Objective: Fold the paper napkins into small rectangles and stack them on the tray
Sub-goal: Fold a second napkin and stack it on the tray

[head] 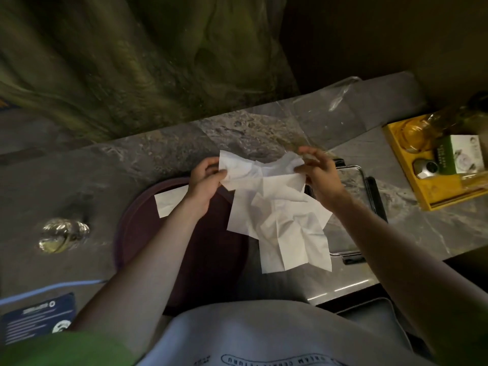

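Head view: looking down past both bare forearms onto a grey, marble-veined tabletop (pixel 79 175) in dim light.
Napkin: a thin white paper napkin (pixel 277 215), opened out and heavily creased, is hanging in limp, crumpled folds from both hands. Its lower part is drooping in front of the tray's right side and the tabletop; I cannot tell whether it is touching either.
Folded napkin: a flat white rectangle (pixel 170 200) is lying on the far left part of the tray, one end hidden by the left wrist.
Tray: a smooth, dark maroon tray (pixel 132 247) with a rounded outline and a low raised rim is sitting on the tabletop directly in front of the person.
Edges and room: a clear container with black clips (pixel 353 186) is sitting just right of the tray, partly behind the napkin. A yellow box (pixel 435 196) is standing farther right. A glass object (pixel 63 233) is resting well to the left, with bare stone lying between it and the tray.
Left hand: the left hand (pixel 204 180) is hovering over the tray's far rim, its fingers (pixel 221 175) curling and pinching the napkin's upper left corner.
Right hand: the right hand (pixel 320 175) is being held level with it, its fingers (pixel 301 169) pinching the napkin's upper right edge.
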Tool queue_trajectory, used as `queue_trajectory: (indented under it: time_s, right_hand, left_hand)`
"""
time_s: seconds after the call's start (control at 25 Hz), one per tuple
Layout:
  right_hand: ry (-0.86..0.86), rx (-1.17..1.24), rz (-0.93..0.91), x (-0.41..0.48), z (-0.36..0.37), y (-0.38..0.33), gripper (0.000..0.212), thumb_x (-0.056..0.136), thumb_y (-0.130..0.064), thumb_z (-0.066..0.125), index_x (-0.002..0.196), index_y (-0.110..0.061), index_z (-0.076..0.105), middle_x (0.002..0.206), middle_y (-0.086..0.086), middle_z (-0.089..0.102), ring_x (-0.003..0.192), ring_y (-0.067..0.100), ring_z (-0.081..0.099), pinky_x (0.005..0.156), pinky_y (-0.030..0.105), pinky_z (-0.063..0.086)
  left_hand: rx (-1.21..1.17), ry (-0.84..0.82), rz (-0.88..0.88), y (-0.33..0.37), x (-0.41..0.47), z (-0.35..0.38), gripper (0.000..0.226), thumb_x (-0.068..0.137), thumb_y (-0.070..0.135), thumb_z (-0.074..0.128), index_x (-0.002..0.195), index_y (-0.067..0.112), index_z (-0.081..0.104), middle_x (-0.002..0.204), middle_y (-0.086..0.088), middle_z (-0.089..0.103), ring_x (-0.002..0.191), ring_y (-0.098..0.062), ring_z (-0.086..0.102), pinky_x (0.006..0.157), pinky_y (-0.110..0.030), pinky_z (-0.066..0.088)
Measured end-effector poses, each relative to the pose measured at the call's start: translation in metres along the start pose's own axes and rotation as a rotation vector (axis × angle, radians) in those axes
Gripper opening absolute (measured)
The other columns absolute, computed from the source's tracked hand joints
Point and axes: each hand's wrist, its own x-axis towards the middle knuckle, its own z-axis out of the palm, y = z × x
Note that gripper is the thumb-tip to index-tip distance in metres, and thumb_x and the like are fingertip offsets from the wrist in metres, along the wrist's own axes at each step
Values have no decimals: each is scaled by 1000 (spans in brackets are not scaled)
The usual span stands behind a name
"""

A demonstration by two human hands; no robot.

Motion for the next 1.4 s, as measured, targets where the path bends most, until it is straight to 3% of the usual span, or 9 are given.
queue_trajectory:
  time_s: [0.12,0.28,0.36,0.52,0.64,0.84,0.96,1.16,1.4]
  right_hand:
    - [-90,111,65,-20,6,-9,47,76,12,53,114,-14,62,101,9,64,90,22,63,67,26,52]
    - [-204,145,183,-50,22,-15,47,81,13,46,119,-11,60,90,8,66,82,18,63,68,25,50]
    - [-258,170,226,-63,31,-12,34,88,5,48,116,-10,60,84,6,69,79,17,65,67,26,53]
    - [-319,95,335,-84,47,0,24,89,-19,63,112,-18,66,108,8,67,91,20,64,68,29,57]
    - [-317,42,276,-98,64,4,20,90,-6,60,100,-20,69,97,1,69,87,17,64,63,26,56]
    - [-459,-16,92,-128,93,-3,41,85,13,54,111,-15,67,96,10,66,80,20,65,61,26,56]
    - [-486,-68,-34,-142,106,-7,41,85,14,55,111,-16,66,95,11,68,84,21,68,70,30,57]
    - [-452,-151,-162,-150,115,-10,38,84,5,63,112,-21,68,100,15,65,97,29,63,83,44,48]
    - [-394,-148,-165,-156,121,-10,30,88,2,61,108,-20,68,78,-6,72,86,19,66,79,41,49]
  left_hand:
    - [6,-26,90,8,-30,-18,30,89,-4,58,111,17,59,96,-1,70,91,-12,66,85,-27,54]
    - [58,-86,164,15,-67,-46,37,87,-5,58,112,21,59,93,-2,71,89,-18,67,82,-34,53]
    - [33,-98,170,17,-86,-60,41,84,-9,57,109,24,59,91,0,70,86,-18,66,76,-35,53]
    - [9,-86,173,15,-120,-84,41,79,-11,57,105,20,62,96,-3,72,94,-20,67,82,-40,53]
    - [-45,-41,153,13,-141,-102,30,83,-2,58,101,20,65,95,1,72,93,-17,67,83,-40,52]
    - [-39,30,241,4,-164,-134,9,90,16,64,94,24,68,87,4,70,86,-15,64,77,-37,49]
    - [-25,73,294,-1,-172,-149,11,90,13,64,94,23,67,90,3,72,87,-16,65,75,-31,51]
    - [-11,108,336,-5,-184,-164,18,86,6,66,99,18,66,106,-9,72,102,-29,67,91,-47,52]
    - [-50,143,341,-4,-190,-169,6,89,22,66,94,22,70,95,-14,69,87,-28,62,82,-48,49]
